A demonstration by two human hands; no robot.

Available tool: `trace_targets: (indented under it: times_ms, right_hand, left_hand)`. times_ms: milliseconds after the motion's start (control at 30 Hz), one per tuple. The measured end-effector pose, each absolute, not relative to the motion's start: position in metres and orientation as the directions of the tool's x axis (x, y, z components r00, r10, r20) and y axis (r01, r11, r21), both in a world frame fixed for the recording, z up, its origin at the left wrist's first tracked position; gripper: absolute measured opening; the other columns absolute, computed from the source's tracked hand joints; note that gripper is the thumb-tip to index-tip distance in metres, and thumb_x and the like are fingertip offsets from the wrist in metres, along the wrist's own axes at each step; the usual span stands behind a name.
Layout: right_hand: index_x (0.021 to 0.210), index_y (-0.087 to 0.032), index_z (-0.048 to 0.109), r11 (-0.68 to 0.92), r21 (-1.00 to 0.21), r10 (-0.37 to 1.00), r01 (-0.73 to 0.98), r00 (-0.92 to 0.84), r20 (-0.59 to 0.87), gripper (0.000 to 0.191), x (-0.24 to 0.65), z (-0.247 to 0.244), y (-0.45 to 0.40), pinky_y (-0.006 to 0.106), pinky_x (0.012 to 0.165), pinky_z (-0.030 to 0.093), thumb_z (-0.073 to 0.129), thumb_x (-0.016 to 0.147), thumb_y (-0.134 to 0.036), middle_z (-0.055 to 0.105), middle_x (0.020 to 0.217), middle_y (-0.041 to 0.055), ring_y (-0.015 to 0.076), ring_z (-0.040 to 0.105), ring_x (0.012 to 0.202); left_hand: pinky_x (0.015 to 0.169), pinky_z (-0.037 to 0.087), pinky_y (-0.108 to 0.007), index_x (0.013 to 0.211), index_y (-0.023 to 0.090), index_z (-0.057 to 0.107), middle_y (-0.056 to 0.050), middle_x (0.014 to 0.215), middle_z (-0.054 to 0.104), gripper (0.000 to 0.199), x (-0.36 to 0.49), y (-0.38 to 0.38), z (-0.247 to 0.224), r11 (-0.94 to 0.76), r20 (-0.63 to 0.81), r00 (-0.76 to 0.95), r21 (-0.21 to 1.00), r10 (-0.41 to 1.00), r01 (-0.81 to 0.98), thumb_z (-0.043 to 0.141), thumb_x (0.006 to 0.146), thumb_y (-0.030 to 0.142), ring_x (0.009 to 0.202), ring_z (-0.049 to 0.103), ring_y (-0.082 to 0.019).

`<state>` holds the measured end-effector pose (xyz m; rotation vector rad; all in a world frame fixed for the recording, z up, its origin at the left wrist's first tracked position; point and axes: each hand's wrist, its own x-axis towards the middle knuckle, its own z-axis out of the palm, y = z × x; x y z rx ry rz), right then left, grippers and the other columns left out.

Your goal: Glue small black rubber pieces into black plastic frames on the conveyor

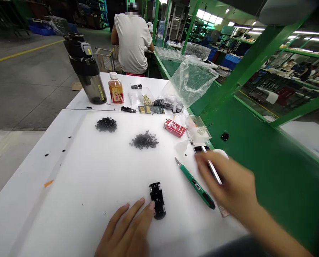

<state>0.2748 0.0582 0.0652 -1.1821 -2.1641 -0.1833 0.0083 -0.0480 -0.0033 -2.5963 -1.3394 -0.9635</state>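
A black car-shaped part [157, 200] lies on the white table [95, 171], close in front of me. My left hand [129, 225] rests palm down at its left side, fingers spread, one fingertip at the part's edge. On the right, my right hand [226, 178] is blurred by motion above a phone [200, 149] and beside a silvery rod-like item [214, 172]; whether the fingers grip it is unclear. Between the hands lies a green utility knife [195, 184], blade pointing away. Farther back are a dark pile of small discs [106, 124] and a greyer pile [144, 140].
A dark bottle [88, 71] and an orange drink [115, 88] stand at the back left. A red packet [174, 128], an open clear box [198, 130] and a plastic bag [188, 80] are at the back right. A person [134, 41] sits beyond the table.
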Motion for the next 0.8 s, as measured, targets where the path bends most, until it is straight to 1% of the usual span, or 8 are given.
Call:
trace_targets:
  times_ms: [33,133,233,400,500,567,700,800]
  right_hand:
    - [0.112,-0.014,0.066,0.664,-0.224,0.699,0.713,-0.488,0.523,0.017,0.263,0.061,0.035,0.027,0.084,0.054,0.063,0.095,-0.014,0.071,0.102,0.0075,0.0169,0.067,0.093]
    - [0.115,-0.012,0.066,0.732,-0.344,0.681,0.588,-0.647,0.343,0.022,0.238,0.043,-0.012,0.031,0.089,0.053,0.047,0.104,-0.017,0.069,0.108,0.0088,0.0189,0.063,0.098]
    - [0.112,-0.007,0.066,0.786,-0.286,0.618,0.548,-0.704,0.349,0.034,0.231,0.032,-0.022,0.034,0.091,0.052,0.033,0.107,-0.015,0.069,0.106,0.0108,0.0213,0.061,0.098]
    - [0.116,-0.001,0.066,0.852,-0.110,0.510,0.512,-0.765,0.393,0.036,0.237,0.037,-0.008,0.038,0.089,0.050,0.033,0.103,-0.009,0.069,0.108,0.0146,0.0259,0.059,0.101]
    - [0.121,-0.003,0.064,0.835,-0.218,0.550,0.505,-0.763,0.341,0.030,0.243,0.039,-0.005,0.037,0.097,0.048,0.042,0.103,-0.010,0.067,0.112,0.0134,0.0241,0.057,0.107]
    - [0.123,-0.004,0.064,0.826,-0.267,0.560,0.497,-0.778,0.283,0.028,0.245,0.038,-0.005,0.037,0.097,0.049,0.045,0.102,-0.011,0.067,0.112,0.0130,0.0234,0.057,0.106]
    - [0.119,0.000,0.066,0.893,-0.088,0.446,0.441,-0.844,0.298,0.038,0.246,0.038,-0.008,0.043,0.087,0.053,0.034,0.101,-0.009,0.069,0.109,0.0178,0.0283,0.062,0.099]
    - [0.114,0.000,0.069,0.930,0.016,0.339,0.368,-0.871,0.357,0.040,0.245,0.040,-0.006,0.042,0.088,0.054,0.033,0.098,-0.007,0.070,0.109,0.0170,0.0278,0.065,0.096]
  left_hand:
    - [0.117,0.036,-0.037,0.130,0.003,0.059,-0.005,0.134,0.065,0.042,0.011,-0.048,-0.002,-0.600,0.552,0.401,0.241,0.731,0.763,0.048,0.090,-0.003,0.131,0.054,-0.020]
    - [0.116,0.036,-0.035,0.132,0.003,0.058,-0.002,0.137,0.063,0.046,0.014,-0.047,0.000,-0.590,0.519,0.418,0.222,0.746,0.776,0.046,0.088,-0.006,0.131,0.052,-0.019]
    - [0.114,0.035,-0.035,0.136,0.007,0.056,0.001,0.141,0.060,0.051,0.015,-0.046,0.003,-0.590,0.469,0.452,0.202,0.759,0.781,0.044,0.088,-0.005,0.132,0.051,-0.019]
    - [0.108,0.037,-0.034,0.137,0.012,0.056,0.002,0.137,0.063,0.046,0.016,-0.043,0.009,-0.546,0.441,0.382,0.342,0.812,0.765,0.047,0.092,0.003,0.130,0.052,-0.018]
    - [0.104,0.039,-0.034,0.134,0.011,0.058,0.001,0.130,0.068,0.042,0.018,-0.042,0.012,-0.536,0.446,0.360,0.375,0.820,0.756,0.052,0.093,0.007,0.126,0.053,-0.018]
    - [0.102,0.039,-0.034,0.134,0.011,0.058,0.002,0.127,0.068,0.041,0.019,-0.041,0.014,-0.535,0.453,0.353,0.377,0.818,0.756,0.051,0.093,0.006,0.125,0.053,-0.017]
    - [0.101,0.040,-0.033,0.133,0.012,0.057,0.003,0.125,0.069,0.040,0.020,-0.040,0.017,-0.511,0.451,0.325,0.390,0.832,0.767,0.049,0.094,0.007,0.124,0.052,-0.015]
    - [0.101,0.040,-0.032,0.133,0.013,0.057,0.003,0.124,0.069,0.040,0.020,-0.040,0.018,-0.501,0.450,0.312,0.401,0.837,0.767,0.049,0.094,0.008,0.123,0.052,-0.014]
